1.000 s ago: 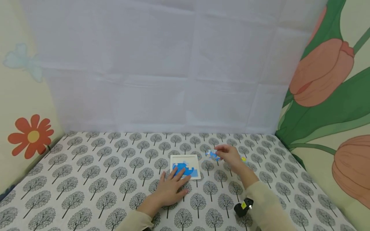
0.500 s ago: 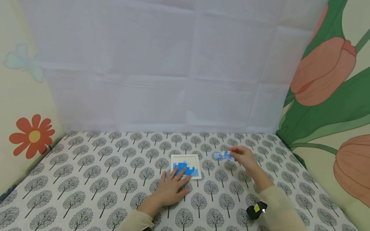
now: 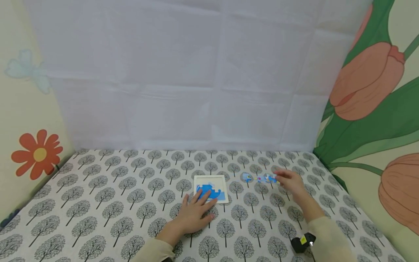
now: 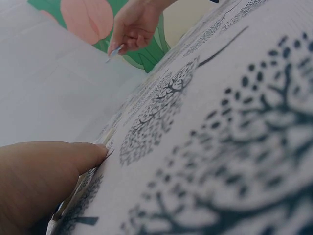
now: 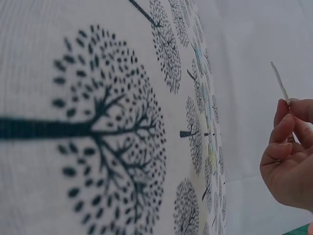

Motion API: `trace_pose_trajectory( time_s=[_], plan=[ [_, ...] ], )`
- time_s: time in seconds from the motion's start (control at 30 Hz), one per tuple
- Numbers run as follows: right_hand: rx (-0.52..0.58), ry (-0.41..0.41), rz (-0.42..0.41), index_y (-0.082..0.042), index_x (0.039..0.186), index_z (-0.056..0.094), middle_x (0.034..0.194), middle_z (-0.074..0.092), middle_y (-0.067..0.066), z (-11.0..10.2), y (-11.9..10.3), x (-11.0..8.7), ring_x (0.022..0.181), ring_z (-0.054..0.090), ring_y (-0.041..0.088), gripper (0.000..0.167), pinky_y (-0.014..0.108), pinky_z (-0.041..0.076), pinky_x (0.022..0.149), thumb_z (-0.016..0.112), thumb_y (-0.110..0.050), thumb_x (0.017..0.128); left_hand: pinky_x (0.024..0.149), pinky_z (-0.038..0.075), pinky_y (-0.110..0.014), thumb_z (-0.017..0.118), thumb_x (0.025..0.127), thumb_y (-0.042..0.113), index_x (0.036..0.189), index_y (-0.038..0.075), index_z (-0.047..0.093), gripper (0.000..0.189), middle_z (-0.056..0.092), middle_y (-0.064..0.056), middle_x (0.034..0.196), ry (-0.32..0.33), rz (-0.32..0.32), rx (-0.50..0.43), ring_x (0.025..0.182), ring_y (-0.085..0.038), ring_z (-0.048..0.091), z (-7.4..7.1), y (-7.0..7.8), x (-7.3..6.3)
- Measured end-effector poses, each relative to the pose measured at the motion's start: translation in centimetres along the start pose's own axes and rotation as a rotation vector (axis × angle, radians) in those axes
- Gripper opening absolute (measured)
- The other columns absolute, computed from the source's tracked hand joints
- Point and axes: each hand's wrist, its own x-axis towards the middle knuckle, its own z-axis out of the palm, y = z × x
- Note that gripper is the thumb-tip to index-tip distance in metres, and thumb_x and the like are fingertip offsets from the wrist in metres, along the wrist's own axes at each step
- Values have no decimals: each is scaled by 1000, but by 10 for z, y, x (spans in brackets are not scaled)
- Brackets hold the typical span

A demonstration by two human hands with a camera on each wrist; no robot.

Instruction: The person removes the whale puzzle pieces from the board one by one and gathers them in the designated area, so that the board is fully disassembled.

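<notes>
My right hand [image 3: 292,183] pinches a thin, flat blue-and-white puzzle piece [image 3: 271,178] between thumb and fingers. The right wrist view shows this piece [image 5: 279,79] edge-on, raised off the cloth. Left of the hand, a light-blue puzzle piece [image 3: 247,177] with a yellow spot lies on the cloth. My left hand [image 3: 192,217] rests palm down with fingers spread, its fingertips over the lower left of a white puzzle tray [image 3: 209,177]. Blue pieces [image 3: 207,190] partly fill that tray, some of them hidden under the fingers.
A cloth with a tree print [image 3: 131,218] covers the table. A white sheet [image 3: 183,91] hangs behind it. Painted walls with flowers [image 3: 366,83] stand at both sides. A small black device [image 3: 302,243] sits by the right sleeve.
My right hand has moved steadily to the right with the pinched puzzle piece, passing over the loose pieces and leaving one in view to its left. The left hand has stayed in place.
</notes>
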Motion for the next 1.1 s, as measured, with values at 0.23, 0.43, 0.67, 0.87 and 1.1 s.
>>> trace_pose_trajectory(
  time_s=[0.23, 0.43, 0.67, 0.87, 1.1],
  plan=[
    [41, -11, 20, 7, 108, 52, 84, 55, 1, -13, 3, -8, 73, 50, 15, 29, 26, 44, 64, 55, -7, 83, 91, 5, -62, 41, 89, 40, 132, 18, 38, 49, 23, -9, 139, 7, 3, 3, 126, -34, 11, 2, -2, 1],
    [20, -11, 22, 7, 107, 55, 83, 56, -3, -20, 12, -9, 68, 50, 12, 28, 25, 44, 61, 55, -10, 84, 91, 5, -62, 41, 89, 40, 132, 17, 38, 49, 23, -9, 139, 10, 7, 5, 126, -34, 11, 3, -2, 1],
    [11, 3, 75, 7, 110, 53, 79, 55, -5, -24, 17, -8, 63, 48, 8, 32, 23, 41, 55, 55, -11, 84, 91, 5, -62, 41, 89, 40, 132, 17, 38, 49, 23, -10, 139, 11, 8, 3, 126, -34, 11, 2, -2, 0],
    [6, 29, 118, 6, 107, 56, 72, 55, -5, -27, 25, -6, 63, 48, 10, 30, 24, 41, 53, 57, -10, 82, 92, 5, -61, 41, 89, 39, 132, 16, 38, 49, 24, -10, 139, 16, 11, 8, 126, -34, 12, 2, -2, 0],
    [-12, 23, 139, 5, 107, 57, 83, 58, -2, -27, 35, -4, 67, 51, 9, 29, 23, 42, 57, 57, -10, 83, 92, 4, -62, 41, 89, 39, 132, 16, 39, 48, 23, -10, 139, 14, 9, 6, 126, -35, 11, 1, -1, 0]
  ],
)
